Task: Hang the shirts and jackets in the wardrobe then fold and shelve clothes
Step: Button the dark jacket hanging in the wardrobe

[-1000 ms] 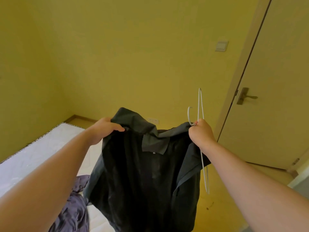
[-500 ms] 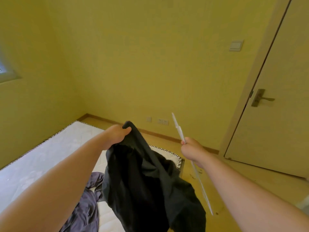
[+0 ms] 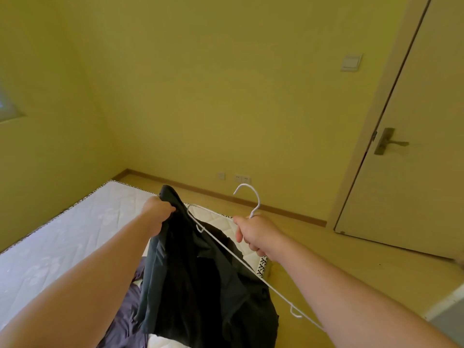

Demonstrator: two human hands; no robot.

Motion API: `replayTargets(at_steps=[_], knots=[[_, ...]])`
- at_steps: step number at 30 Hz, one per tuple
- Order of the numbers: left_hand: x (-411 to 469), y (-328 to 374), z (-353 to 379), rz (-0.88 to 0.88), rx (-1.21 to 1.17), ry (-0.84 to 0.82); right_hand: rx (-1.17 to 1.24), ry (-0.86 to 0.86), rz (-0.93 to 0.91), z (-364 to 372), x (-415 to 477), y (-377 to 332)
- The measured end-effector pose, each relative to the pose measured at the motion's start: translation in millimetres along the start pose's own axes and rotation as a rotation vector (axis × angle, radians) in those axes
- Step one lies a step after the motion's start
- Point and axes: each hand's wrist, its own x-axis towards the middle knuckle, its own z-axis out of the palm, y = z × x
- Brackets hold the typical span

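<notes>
Pinching a bunched edge of the dark jacket (image 3: 200, 272), the left hand (image 3: 157, 212) is closed tight on the cloth near its top, so the garment hangs limp below the fist and drapes down over the mattress (image 3: 62, 234). The right hand (image 3: 256, 234) is closed on the white wire hanger (image 3: 226, 243) just under its hook, which points up and away from the person. The hanger's long axis runs on a slant: its far end reaches toward the left hand and lies against the jacket close beside that grip, while the near end trails down past the right forearm, clear of the cloth.

The step in hand looks like threading the hanger into the jacket. What matters is that the far end sits just right of the held edge, outside the fabric as far as can be told; the opening of the jacket is not visible. The right hand would probably steer that end inside a shoulder while the left holds the cloth spread. A purple garment (image 3: 125, 322) lies on the mattress below. No wardrobe is in view.
</notes>
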Motion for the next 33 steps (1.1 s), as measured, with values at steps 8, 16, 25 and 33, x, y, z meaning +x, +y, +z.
replayTargets(at_steps=[8, 16, 25, 33], knots=[[1.0, -8.5, -2.8, 0.458, 0.489, 0.207, -0.143, -0.056, 0.068, 5.4, -5.1, 7.1], [-66.7, 36.7, 22.9, 0.62, 0.502, -0.166, 0.218, 0.027, 0.043, 26.5, 3.8, 4.2], [-114.7, 36.0, 41.7, 0.587, 0.294, -0.454, 0.489, 0.041, 0.044, 22.8, 1.0, 20.2], [-104.2, 23.0, 41.5, 1.001, 0.892, -0.267, 0.489, 0.141, -0.057, 4.2, -2.1, 18.4]])
